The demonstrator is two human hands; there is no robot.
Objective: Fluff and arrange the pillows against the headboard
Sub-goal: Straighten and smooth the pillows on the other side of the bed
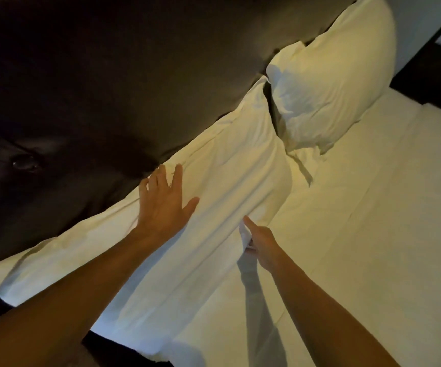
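A long white near pillow (227, 165) leans against the dark padded headboard (108, 75). My left hand (165, 201) lies flat on its upper face with the fingers spread, close to the headboard. My right hand (257, 241) pinches a fold of the pillowcase at the pillow's lower edge, thumb pointing up. A second white pillow (333, 80) stands farther along the headboard, plump and upright, its corner close beside the near pillow.
A white sheet (359, 234) covers the mattress to the right of my arms. A dark bed frame or side table (431, 75) shows at the far right past the second pillow. The headboard has a tufted button (25, 161).
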